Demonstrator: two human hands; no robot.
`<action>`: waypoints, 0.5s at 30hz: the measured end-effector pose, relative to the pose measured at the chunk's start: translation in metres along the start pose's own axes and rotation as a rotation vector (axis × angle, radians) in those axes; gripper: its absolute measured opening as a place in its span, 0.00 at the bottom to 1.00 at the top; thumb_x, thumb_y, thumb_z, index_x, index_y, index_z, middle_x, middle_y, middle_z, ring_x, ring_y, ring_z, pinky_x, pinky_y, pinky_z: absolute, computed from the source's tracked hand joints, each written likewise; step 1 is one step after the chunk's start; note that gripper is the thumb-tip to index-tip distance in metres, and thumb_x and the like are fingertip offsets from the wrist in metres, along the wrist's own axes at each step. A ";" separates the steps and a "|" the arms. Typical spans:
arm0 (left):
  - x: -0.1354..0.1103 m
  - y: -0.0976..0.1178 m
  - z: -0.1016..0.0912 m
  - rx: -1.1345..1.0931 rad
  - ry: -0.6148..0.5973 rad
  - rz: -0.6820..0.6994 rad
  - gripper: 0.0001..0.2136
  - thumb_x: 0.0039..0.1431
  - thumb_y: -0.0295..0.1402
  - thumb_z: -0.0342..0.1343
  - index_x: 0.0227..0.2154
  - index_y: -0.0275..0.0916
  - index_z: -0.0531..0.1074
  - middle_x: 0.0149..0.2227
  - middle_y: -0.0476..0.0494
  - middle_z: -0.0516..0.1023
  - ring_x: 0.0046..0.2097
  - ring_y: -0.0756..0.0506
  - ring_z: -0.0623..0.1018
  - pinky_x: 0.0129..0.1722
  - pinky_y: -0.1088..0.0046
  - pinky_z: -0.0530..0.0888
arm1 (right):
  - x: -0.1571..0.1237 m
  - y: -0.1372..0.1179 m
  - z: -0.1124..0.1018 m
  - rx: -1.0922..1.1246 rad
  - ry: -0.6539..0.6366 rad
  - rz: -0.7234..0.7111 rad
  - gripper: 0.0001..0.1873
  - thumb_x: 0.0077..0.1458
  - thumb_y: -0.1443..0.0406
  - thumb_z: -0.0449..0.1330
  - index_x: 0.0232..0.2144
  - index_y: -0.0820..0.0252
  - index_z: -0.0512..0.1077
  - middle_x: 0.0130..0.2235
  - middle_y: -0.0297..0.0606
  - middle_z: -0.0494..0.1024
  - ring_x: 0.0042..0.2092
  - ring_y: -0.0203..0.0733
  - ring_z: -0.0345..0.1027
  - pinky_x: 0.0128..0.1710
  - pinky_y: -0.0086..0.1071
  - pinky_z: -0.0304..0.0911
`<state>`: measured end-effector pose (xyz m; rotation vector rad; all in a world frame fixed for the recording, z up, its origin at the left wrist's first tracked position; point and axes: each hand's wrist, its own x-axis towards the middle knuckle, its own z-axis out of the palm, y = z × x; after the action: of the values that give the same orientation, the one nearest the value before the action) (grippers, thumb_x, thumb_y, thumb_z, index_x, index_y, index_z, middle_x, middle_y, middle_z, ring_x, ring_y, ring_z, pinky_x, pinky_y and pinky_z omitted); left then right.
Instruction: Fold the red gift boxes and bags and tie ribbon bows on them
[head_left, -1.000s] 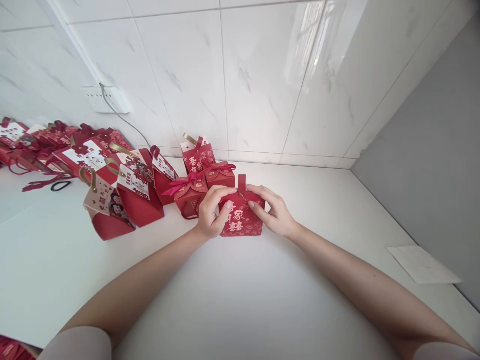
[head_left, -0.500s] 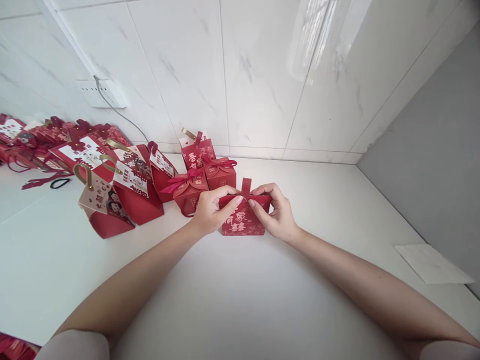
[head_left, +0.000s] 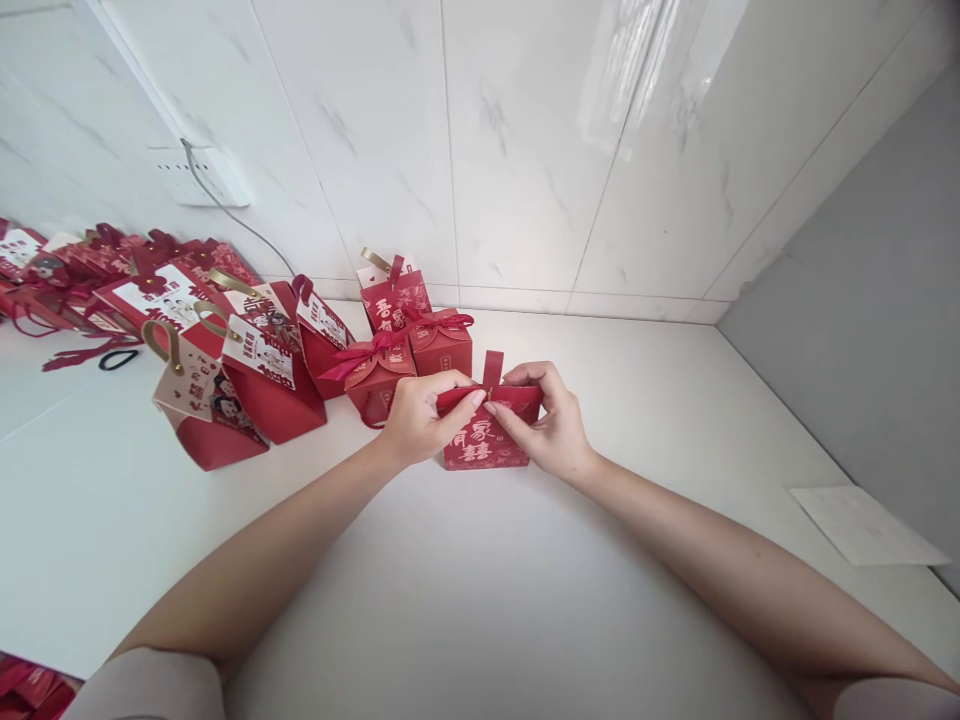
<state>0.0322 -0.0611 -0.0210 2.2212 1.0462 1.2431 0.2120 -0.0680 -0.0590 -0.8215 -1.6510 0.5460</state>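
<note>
A red gift box (head_left: 491,448) with pale lettering stands upright on the white table in front of me. From the middle of its top edge a red strap loop (head_left: 493,370) sticks up, with a small gold fastener at its foot. My left hand (head_left: 424,420) pinches the top edge left of the loop, thumb in front and fingers behind. On the other side my right hand (head_left: 551,425) grips the same edge, its thumb tip by the fastener. Both hands' fingertips behind the box are partly hidden.
Two ribbon-tied red boxes (head_left: 441,345) and a taller red box (head_left: 395,295) stand just behind to the left. Further left are several red bags with handles (head_left: 274,395) and a heap of flat red packaging (head_left: 112,265). White paper (head_left: 866,525) lies at right, below a tiled wall (head_left: 525,150).
My right thumb has shifted slightly left along the top edge, towards the fastener. Both hands keep hold of the box, which stays in place. The view has tilted a little.
</note>
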 end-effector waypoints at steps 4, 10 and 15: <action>-0.001 0.002 0.000 -0.013 -0.015 -0.004 0.07 0.57 0.33 0.55 0.26 0.36 0.73 0.23 0.50 0.74 0.25 0.52 0.71 0.27 0.77 0.67 | 0.002 -0.005 -0.005 0.030 -0.036 -0.025 0.13 0.56 0.62 0.60 0.42 0.55 0.63 0.38 0.37 0.73 0.38 0.40 0.69 0.38 0.33 0.66; 0.001 0.012 0.000 -0.042 -0.110 -0.049 0.08 0.54 0.37 0.58 0.31 0.36 0.74 0.30 0.48 0.77 0.32 0.49 0.75 0.34 0.74 0.71 | 0.013 -0.018 -0.019 -0.033 -0.149 -0.048 0.07 0.60 0.62 0.55 0.31 0.58 0.68 0.31 0.36 0.73 0.32 0.37 0.66 0.32 0.32 0.63; 0.002 0.015 0.002 -0.050 -0.122 -0.156 0.10 0.55 0.39 0.58 0.32 0.37 0.76 0.32 0.46 0.79 0.37 0.46 0.78 0.37 0.74 0.73 | 0.021 -0.022 -0.026 -0.090 -0.224 -0.122 0.03 0.58 0.66 0.57 0.31 0.59 0.67 0.32 0.35 0.71 0.31 0.36 0.63 0.31 0.31 0.60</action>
<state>0.0411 -0.0689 -0.0112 2.1046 1.1053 1.0429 0.2305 -0.0680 -0.0230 -0.7389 -1.9295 0.4947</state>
